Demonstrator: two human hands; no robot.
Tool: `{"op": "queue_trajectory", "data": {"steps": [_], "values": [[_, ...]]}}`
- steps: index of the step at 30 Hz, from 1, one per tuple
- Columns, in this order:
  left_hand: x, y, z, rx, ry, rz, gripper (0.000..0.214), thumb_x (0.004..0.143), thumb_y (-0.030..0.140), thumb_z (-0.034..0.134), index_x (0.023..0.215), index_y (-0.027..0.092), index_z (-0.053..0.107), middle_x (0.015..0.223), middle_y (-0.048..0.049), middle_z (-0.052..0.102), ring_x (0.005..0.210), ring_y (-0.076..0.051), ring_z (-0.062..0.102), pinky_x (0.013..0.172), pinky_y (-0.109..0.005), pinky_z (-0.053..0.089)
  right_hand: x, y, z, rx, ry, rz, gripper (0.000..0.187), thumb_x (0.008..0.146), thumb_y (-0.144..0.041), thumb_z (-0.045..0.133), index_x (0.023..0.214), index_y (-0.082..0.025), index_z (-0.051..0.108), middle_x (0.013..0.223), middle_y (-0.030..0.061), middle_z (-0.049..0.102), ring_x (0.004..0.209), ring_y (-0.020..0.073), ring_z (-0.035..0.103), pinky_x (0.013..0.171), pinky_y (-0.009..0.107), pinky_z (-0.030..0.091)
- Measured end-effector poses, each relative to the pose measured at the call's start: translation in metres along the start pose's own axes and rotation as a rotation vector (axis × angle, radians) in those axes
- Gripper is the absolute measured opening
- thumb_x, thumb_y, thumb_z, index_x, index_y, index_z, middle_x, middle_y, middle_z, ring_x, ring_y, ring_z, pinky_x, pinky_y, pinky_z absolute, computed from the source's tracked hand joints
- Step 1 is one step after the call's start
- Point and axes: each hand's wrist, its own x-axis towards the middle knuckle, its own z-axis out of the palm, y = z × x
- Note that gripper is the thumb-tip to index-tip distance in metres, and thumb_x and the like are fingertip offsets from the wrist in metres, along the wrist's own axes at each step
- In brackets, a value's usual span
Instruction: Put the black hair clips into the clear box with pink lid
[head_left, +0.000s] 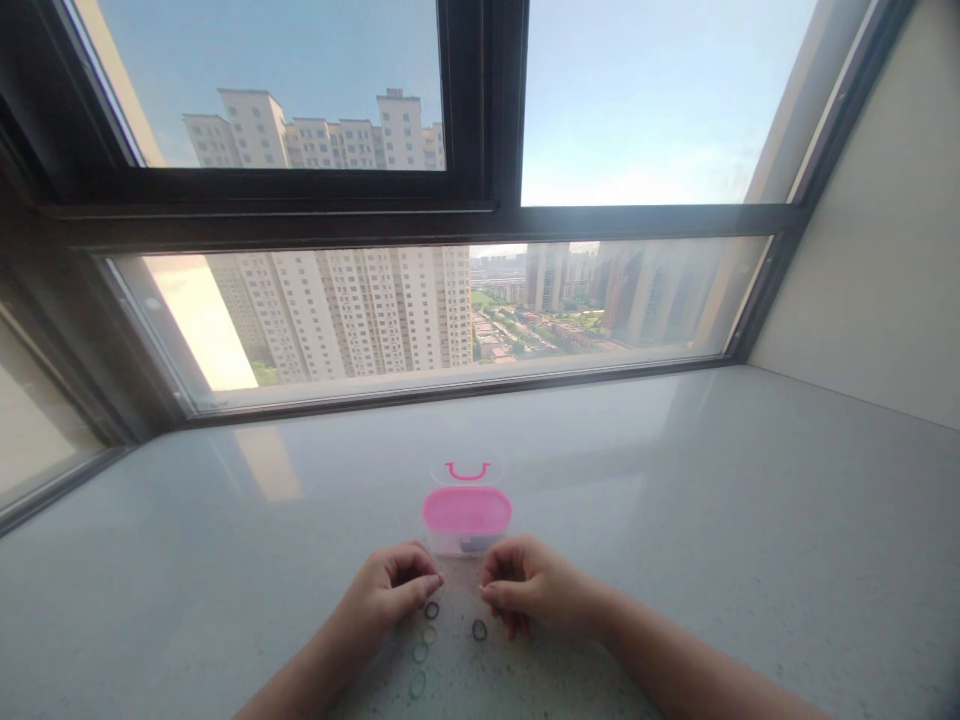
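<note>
My left hand is closed in a pinch above the counter, thumb against the fingers. Opposite it, my right hand pinches too, with a tiny pale spot at the fingertips. What either holds, if anything, is too small to make out. Below my left fingertips lies a dark ring-shaped band, followed towards me by a pale band and two greenish bands in a rough column. Another dark band lies just left of my right hand's lower fingers. Beyond both hands stands a clear box with a pink rim; something dark shows through its front.
Behind the box is a clear piece with a pink handle, likely its lid. The pale speckled counter reaches to a dark window frame. A white wall stands at the right.
</note>
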Motion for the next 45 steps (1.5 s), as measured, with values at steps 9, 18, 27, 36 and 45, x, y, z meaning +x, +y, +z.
{"op": "queue_trajectory", "data": {"steps": [9,18,27,36,45], "values": [[-0.0019,0.0027,0.0017,-0.005,-0.005,-0.021,0.024,0.075,0.035,0.063,0.065,0.013,0.061,0.061,0.0020,0.051,0.060,-0.014,0.045,0.058,-0.024,0.034,-0.0008,0.0006,0.0003,0.003,0.012,0.004,0.035,0.069,-0.044,0.070,0.076,-0.013,0.055,0.059,-0.0015,0.055,0.044,0.0086,0.053,0.041,0.018,0.039],[-0.0030,0.0042,0.0014,0.009,-0.009,-0.005,0.022,0.076,0.033,0.063,0.066,0.014,0.061,0.062,0.0016,0.051,0.062,-0.015,0.046,0.060,-0.024,0.035,-0.0034,-0.0039,0.0003,0.000,0.007,-0.002,0.040,0.066,-0.049,0.072,0.075,-0.012,0.057,0.059,-0.0005,0.056,0.043,0.0084,0.053,0.040,0.018,0.038],[-0.0029,0.0079,0.0018,0.042,-0.014,0.002,0.023,0.075,0.034,0.060,0.063,0.014,0.057,0.062,0.0016,0.049,0.063,-0.015,0.045,0.061,-0.025,0.035,-0.0023,-0.0022,0.0002,0.017,0.007,0.003,0.039,0.065,-0.047,0.072,0.075,-0.012,0.057,0.058,-0.0004,0.057,0.043,0.0093,0.053,0.039,0.019,0.037],[-0.0030,0.0052,0.0016,0.043,-0.011,-0.020,0.021,0.075,0.033,0.059,0.065,0.015,0.055,0.061,0.0025,0.047,0.061,-0.015,0.043,0.059,-0.025,0.033,-0.0035,0.0001,-0.0003,0.013,-0.021,-0.013,0.032,0.068,-0.041,0.070,0.076,-0.013,0.057,0.059,-0.0006,0.057,0.043,0.0089,0.053,0.040,0.018,0.038],[-0.0019,0.0074,0.0019,0.028,-0.008,-0.017,0.020,0.073,0.032,0.059,0.063,0.016,0.054,0.061,0.0025,0.048,0.061,-0.014,0.044,0.059,-0.025,0.033,-0.0032,-0.0013,0.0005,0.005,-0.020,-0.012,0.028,0.071,-0.038,0.068,0.075,-0.014,0.054,0.059,-0.0011,0.056,0.043,0.0092,0.052,0.041,0.019,0.037]]}}
